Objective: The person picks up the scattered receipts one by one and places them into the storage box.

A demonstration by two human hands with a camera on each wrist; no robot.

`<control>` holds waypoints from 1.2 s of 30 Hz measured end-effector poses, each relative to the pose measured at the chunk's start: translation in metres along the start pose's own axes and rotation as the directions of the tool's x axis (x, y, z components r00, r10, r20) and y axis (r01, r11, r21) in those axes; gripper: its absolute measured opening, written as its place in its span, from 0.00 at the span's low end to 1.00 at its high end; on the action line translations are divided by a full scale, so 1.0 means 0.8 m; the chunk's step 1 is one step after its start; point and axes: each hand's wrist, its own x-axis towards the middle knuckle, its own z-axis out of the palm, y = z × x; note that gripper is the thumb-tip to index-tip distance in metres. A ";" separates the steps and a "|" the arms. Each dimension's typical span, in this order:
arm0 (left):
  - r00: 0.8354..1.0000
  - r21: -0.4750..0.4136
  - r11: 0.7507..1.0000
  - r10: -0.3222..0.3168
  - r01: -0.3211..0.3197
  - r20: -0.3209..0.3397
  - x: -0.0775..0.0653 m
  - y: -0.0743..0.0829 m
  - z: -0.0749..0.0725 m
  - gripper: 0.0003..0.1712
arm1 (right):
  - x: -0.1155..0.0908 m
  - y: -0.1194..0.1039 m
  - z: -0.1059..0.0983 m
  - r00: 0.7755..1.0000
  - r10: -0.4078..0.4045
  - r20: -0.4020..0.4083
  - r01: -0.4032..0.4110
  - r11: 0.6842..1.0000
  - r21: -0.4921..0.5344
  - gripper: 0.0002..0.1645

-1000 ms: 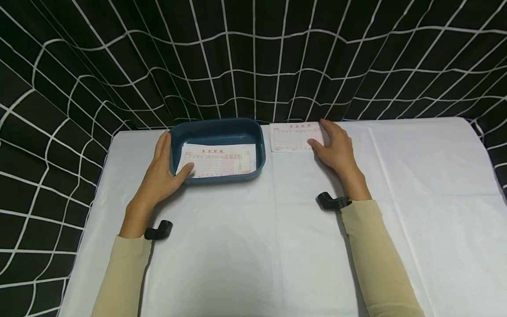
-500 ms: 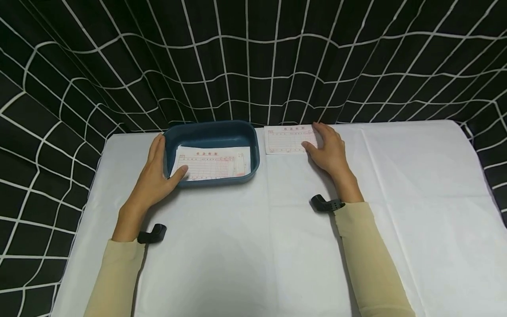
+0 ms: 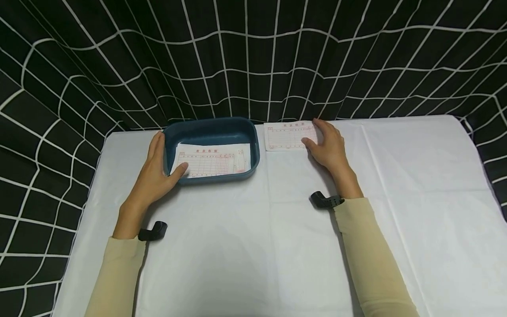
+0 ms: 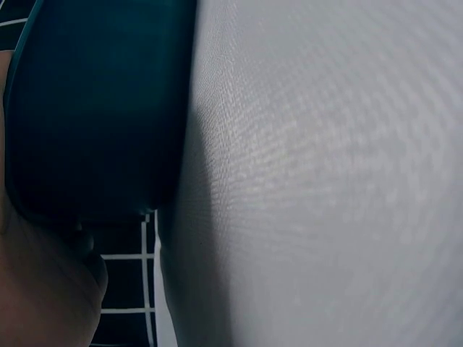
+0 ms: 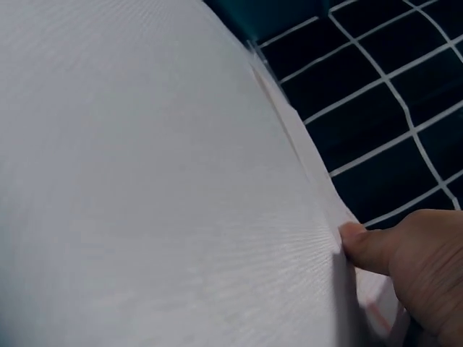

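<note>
A dark blue plastic basin [image 3: 215, 177] stands at the back left of the table, with receipt slips [image 3: 210, 160] printed in red lying inside it. My left hand [image 3: 152, 176] holds the basin's left end, the thumb over the front rim and the fingers along the outer left side. Just right of the basin, another receipt slip [image 3: 284, 136] lies flat on the cloth. My right hand [image 3: 329, 143] rests at that slip's right end with thumb and fingers spread. In the right wrist view, the thumb [image 5: 365, 246] touches the paper; the other fingers are hidden.
White cloth [image 3: 225, 242] covers the table. Behind its back edge hangs a black curtain with a white grid [image 3: 253, 57], which continues down the left side. Each wrist wears a small black camera [image 3: 153, 231].
The whole head view has shifted slightly left. Both hands, the basin and the slips keep their places relative to one another.
</note>
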 end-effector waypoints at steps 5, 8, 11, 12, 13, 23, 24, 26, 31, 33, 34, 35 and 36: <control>1.000 -0.001 1.000 -0.004 0.004 0.001 0.000 -0.001 0.000 0.60 | -0.001 -0.008 -0.009 0.999 0.034 -0.004 -0.034 0.999 0.035 0.45; 1.000 -0.002 1.000 -0.005 0.005 0.000 0.000 -0.001 0.000 0.60 | 0.001 -0.010 -0.012 0.999 0.034 -0.015 -0.033 0.999 0.043 0.43; 1.000 -0.006 1.000 -0.005 0.005 -0.004 0.000 -0.002 -0.001 0.60 | 0.002 -0.011 -0.011 0.999 0.026 -0.032 -0.025 0.999 0.039 0.39; 1.000 -0.007 1.000 -0.005 0.005 -0.005 0.001 -0.002 -0.001 0.60 | 0.002 -0.011 -0.011 0.999 0.023 -0.041 -0.022 0.999 0.037 0.38; 1.000 -0.007 1.000 -0.005 0.005 -0.005 0.001 -0.002 -0.001 0.60 | 0.003 -0.011 -0.011 0.999 0.020 -0.051 -0.019 0.999 0.037 0.36; 1.000 -0.009 1.000 0.000 0.000 -0.004 0.001 -0.003 0.001 0.60 | 0.000 -0.004 -0.019 0.997 0.027 -0.074 -0.026 0.999 0.024 0.29; 1.000 -0.007 1.000 0.000 -0.001 -0.004 0.001 -0.003 0.001 0.60 | 0.000 -0.003 -0.020 0.996 0.025 -0.080 -0.023 0.999 0.028 0.28; 1.000 -0.005 1.000 -0.003 0.003 -0.003 0.002 -0.002 0.000 0.60 | 0.001 -0.002 -0.022 0.995 0.020 -0.093 -0.018 0.999 0.032 0.25; 1.000 -0.002 1.000 -0.016 0.016 -0.002 0.001 -0.002 0.000 0.60 | -0.001 -0.002 -0.029 0.996 0.026 -0.084 -0.025 0.999 0.024 0.24; 1.000 -0.003 1.000 -0.015 0.015 -0.003 0.001 -0.002 0.000 0.60 | -0.003 -0.002 -0.032 0.997 0.037 -0.060 -0.036 0.999 0.015 0.26; 1.000 -0.003 1.000 -0.015 0.015 -0.002 0.000 -0.002 0.001 0.60 | -0.004 -0.002 -0.034 0.998 0.043 -0.047 -0.043 0.999 0.011 0.27; 1.000 -0.004 1.000 -0.015 0.015 -0.001 0.000 -0.003 0.001 0.60 | -0.005 -0.002 -0.035 0.998 0.049 -0.035 -0.049 0.999 0.008 0.29; 1.000 -0.005 1.000 -0.014 0.014 0.000 0.000 -0.003 0.002 0.60 | -0.006 -0.002 -0.037 0.998 0.054 -0.026 -0.054 0.999 0.004 0.29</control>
